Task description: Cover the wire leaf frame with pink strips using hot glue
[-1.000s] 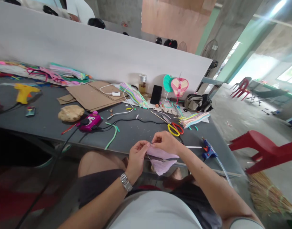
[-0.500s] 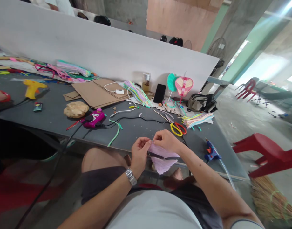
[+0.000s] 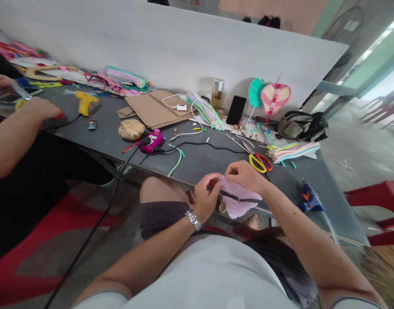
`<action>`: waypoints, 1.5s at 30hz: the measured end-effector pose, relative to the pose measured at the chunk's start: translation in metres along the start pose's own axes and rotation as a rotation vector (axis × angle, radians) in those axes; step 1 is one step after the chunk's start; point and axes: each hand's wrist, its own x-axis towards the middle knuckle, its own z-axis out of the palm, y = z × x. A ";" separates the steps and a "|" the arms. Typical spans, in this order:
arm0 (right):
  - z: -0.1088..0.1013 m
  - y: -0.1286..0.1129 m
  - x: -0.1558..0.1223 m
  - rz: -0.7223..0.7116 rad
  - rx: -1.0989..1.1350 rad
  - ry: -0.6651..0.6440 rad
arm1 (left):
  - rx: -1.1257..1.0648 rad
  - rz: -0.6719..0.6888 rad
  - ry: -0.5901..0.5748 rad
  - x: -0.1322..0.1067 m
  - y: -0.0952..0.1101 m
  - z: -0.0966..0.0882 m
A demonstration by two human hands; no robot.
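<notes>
Over the table's front edge I hold a lilac piece with ribbed, scalloped edges [image 3: 238, 209], a dark strip running across it. My left hand [image 3: 207, 196] is closed, thumb and fingers pinching its upper left corner. Beside it, my right hand [image 3: 245, 175] pinches the top edge, fingers curled and partly hidden. The two sets of fingertips are close together. Scissors with yellow and orange handles [image 3: 257, 164] lie just beyond my right hand. A blue glue gun [image 3: 311, 201] rests to the right.
A magenta power strip [image 3: 151, 141], a stone-like lump [image 3: 131, 129], cardboard [image 3: 151, 112] and a yellow glue gun [image 3: 85, 103] lie leftward. Behind stand a phone [image 3: 236, 110], a jar [image 3: 218, 93] and a pink heart-shaped fan [image 3: 275, 99]. A co-worker's arm [image 3: 19, 133] reaches in from the left.
The view has swung left and down, so things appear shifted rightward, and the co-worker's arms have come into view. My hands still pinch the lilac piece, whose face now shows flatter.
</notes>
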 end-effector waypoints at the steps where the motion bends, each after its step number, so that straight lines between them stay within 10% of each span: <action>1: 0.000 0.000 0.000 0.000 0.000 0.001 | 0.012 -0.004 0.004 0.001 0.001 0.000; 25: 0.001 -0.002 -0.001 -0.054 -0.015 -0.043 | -0.455 -0.516 0.064 0.007 0.031 0.003; 45: 0.004 -0.005 -0.005 -0.115 -0.103 -0.024 | -0.375 -0.488 0.026 0.013 0.034 -0.001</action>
